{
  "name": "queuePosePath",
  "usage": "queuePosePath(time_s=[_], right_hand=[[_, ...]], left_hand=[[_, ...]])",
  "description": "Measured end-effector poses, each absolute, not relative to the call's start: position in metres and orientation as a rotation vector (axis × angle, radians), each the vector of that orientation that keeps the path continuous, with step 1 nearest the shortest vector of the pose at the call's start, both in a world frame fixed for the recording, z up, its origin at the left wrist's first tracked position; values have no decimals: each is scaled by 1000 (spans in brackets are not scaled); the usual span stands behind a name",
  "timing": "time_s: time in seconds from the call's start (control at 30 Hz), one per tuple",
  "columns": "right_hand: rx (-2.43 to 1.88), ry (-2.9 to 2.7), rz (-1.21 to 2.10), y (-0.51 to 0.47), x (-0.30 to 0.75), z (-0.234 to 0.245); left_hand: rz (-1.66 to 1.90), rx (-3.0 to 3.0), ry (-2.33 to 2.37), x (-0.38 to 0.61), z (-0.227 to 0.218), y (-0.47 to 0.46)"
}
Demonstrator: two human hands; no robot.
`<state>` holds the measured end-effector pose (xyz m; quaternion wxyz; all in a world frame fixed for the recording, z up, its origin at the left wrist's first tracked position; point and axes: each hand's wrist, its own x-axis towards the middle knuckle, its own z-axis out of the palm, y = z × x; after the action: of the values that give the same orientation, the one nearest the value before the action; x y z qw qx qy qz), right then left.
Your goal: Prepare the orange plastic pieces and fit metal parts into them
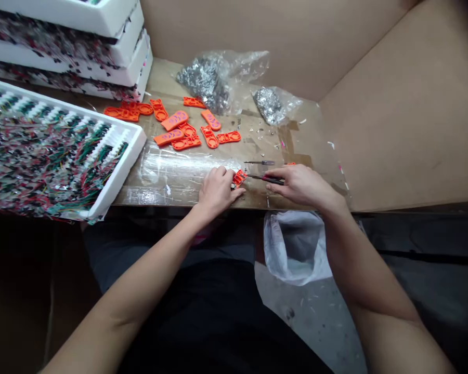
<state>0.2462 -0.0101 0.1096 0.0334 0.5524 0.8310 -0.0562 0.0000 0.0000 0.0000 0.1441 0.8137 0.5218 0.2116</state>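
My left hand (pixel 217 188) is closed on a small orange plastic housing (pixel 239 178), pressing it against the cardboard worktop near the front edge. A small round silvery part shows by my thumb. From the right, my right hand (pixel 298 183) grips pliers (pixel 271 179) with dark and red handles. Their thin tip points left and reaches the right end of the housing; whether it pinches anything there is too small to tell. Just beyond the pliers lies a thin screwdriver (pixel 259 162). Another bit of orange (pixel 290 163) shows behind my right hand.
Several orange housing halves (pixel 187 130) lie scattered farther back. Behind them sit two clear bags of small metal parts (pixel 206 78). A white foam tray (pixel 119 174) of wired parts stands at left, before stacked trays (pixel 130 67). Below the edge hangs a white bag (pixel 275 246).
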Motion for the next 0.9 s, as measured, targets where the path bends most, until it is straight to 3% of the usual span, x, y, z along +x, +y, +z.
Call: queuePosePath(time_s=[0.43,0.9], right_hand=[[1550,2227,-84,10,218,148],[1458,2198,-74,23,204,149]], left_hand=[[591,2398,1513,-1,0,-1],[658,2422,1507,-4,-2,-2]])
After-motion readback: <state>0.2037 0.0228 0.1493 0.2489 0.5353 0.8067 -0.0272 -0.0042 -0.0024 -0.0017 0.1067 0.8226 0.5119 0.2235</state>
